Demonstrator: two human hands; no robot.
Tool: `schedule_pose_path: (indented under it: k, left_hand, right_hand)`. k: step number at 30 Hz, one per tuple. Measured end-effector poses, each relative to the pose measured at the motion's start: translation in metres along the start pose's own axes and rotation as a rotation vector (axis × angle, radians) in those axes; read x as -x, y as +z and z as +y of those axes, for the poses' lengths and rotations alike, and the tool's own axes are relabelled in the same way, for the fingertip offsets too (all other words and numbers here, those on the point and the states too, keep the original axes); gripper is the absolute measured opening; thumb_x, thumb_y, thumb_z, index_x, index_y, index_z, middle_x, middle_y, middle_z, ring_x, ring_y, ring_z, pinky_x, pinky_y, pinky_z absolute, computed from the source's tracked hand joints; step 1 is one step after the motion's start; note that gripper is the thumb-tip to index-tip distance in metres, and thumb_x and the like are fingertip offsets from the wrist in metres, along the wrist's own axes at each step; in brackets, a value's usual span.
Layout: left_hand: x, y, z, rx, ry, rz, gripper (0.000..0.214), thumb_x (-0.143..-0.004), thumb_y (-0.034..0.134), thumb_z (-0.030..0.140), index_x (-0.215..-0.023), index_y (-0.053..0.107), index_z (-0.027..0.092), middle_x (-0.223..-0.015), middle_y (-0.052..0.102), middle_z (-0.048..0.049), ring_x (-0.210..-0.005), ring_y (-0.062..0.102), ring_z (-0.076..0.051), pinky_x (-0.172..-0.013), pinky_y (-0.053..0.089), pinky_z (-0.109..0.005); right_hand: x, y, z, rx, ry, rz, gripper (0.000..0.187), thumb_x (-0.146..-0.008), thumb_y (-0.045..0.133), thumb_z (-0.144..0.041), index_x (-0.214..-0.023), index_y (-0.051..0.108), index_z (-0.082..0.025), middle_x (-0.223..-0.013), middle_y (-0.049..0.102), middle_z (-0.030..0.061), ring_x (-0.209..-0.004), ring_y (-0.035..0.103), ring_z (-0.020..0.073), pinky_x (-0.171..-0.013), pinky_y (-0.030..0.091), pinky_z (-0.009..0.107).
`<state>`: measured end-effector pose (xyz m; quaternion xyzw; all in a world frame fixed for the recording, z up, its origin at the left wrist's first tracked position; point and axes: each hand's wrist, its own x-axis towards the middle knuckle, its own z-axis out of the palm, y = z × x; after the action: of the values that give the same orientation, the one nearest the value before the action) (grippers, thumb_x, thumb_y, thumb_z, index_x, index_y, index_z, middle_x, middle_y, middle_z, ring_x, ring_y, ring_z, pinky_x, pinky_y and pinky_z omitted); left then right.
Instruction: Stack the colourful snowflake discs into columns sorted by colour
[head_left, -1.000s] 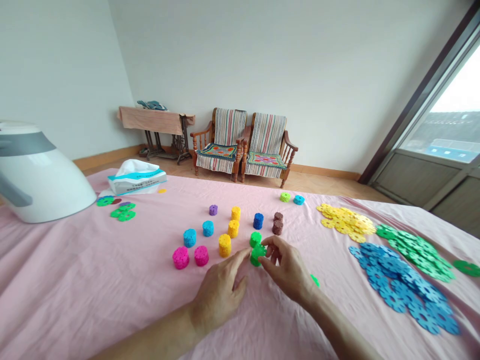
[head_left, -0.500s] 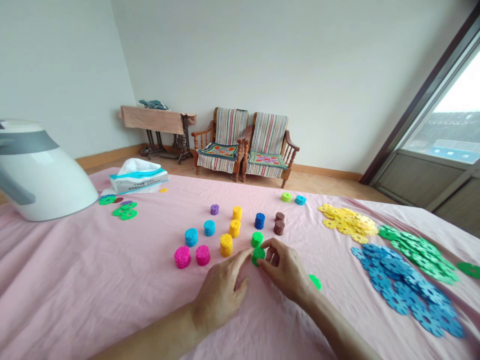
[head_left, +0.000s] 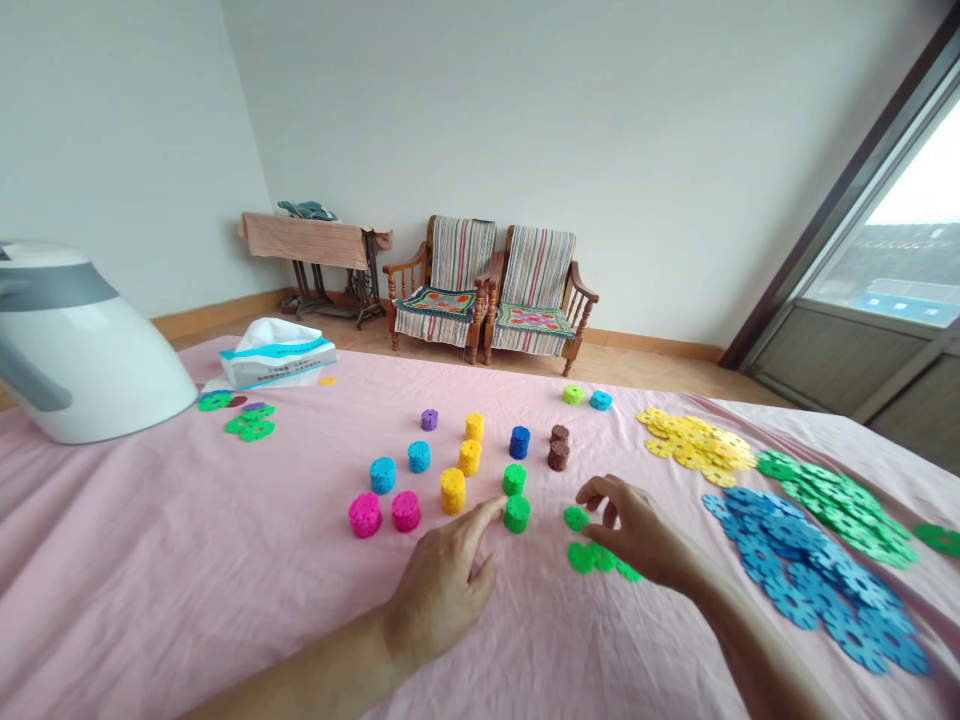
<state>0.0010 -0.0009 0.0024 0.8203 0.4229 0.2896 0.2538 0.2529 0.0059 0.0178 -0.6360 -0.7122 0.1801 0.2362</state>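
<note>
While both grips are open, the left hand (head_left: 442,585) flanks the upright green stack (head_left: 517,514), the right hand (head_left: 626,525) loose discs (head_left: 592,553).

No legible words, blue print on white packet (head_left: 276,358), too small to read

The left hand (head_left: 439,590) rests palm-down with fingers extended, while the right hand (head_left: 628,527) stands apart, fingers loosely curled.

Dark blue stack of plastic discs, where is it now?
In the head view, the dark blue stack stands on the pink sheet between a yellow stack and a brown stack.
</note>
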Motion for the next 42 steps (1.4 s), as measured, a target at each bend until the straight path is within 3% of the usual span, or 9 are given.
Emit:
schedule_pose_path:
  k: [3, 7, 19, 36, 42]
  left_hand:
    - [0.000, -0.001, 0.001, -0.003, 0.005, -0.003, 0.058, -0.074, 0.046, 0.007, -0.129, 0.043, 0.025, -0.129, 0.056, 0.0002, -0.116, 0.053, -0.016, -0.099, 0.041, -0.031]
    - [0.000, 0.000, -0.001, -0.009, 0.010, -0.001, 0.057, -0.075, 0.046, 0.007, -0.130, 0.043, 0.025, -0.128, 0.056, 0.0001, -0.115, 0.053, -0.016, -0.099, 0.041, -0.031]
    - [0.000, 0.000, 0.000, 0.000, 0.013, 0.009, 0.057, -0.076, 0.047, 0.007, -0.129, 0.043, 0.025, -0.126, 0.057, -0.0003, -0.114, 0.054, -0.016, -0.099, 0.042, -0.030]
    - [0.000, 0.000, 0.001, 0.019, 0.002, 0.005, 0.059, -0.076, 0.046, 0.006, -0.131, 0.042, 0.027, -0.126, 0.058, -0.0006, -0.113, 0.054, -0.017, -0.099, 0.042, -0.033]
    - [0.000, 0.000, 0.002, 0.017, 0.014, 0.012, 0.062, -0.073, 0.046, 0.003, -0.130, 0.044, 0.027, -0.127, 0.057, -0.0001, -0.114, 0.054, -0.017, -0.099, 0.042, -0.032]
  right_hand:
    - [0.002, -0.003, 0.005, 0.011, -0.006, -0.082, 0.024, -0.066, 0.056, -0.013, -0.089, 0.060, -0.019, -0.085, 0.059, 0.0023, -0.066, 0.057, 0.0125, -0.061, 0.044, 0.025]
    - [0.000, -0.002, 0.003, 0.025, -0.028, -0.102, 0.020, -0.067, 0.055, -0.013, -0.086, 0.061, -0.019, -0.083, 0.058, 0.0022, -0.067, 0.056, 0.0130, -0.063, 0.044, 0.026]
    - [-0.003, 0.013, 0.006, 0.071, -0.113, 0.011, 0.011, -0.067, 0.053, -0.012, -0.077, 0.054, -0.018, -0.077, 0.056, 0.0007, -0.062, 0.053, 0.0112, -0.058, 0.040, 0.023]
    - [-0.001, 0.011, -0.008, -0.049, -0.136, 0.005, 0.011, -0.069, 0.054, -0.014, -0.079, 0.052, -0.019, -0.076, 0.059, -0.0006, -0.062, 0.056, 0.0111, -0.058, 0.043, 0.023]
    - [-0.002, 0.023, -0.025, -0.136, -0.163, 0.138, 0.010, -0.070, 0.051, -0.015, -0.079, 0.050, -0.020, -0.074, 0.056, -0.0012, -0.059, 0.054, 0.0099, -0.054, 0.042, 0.022]
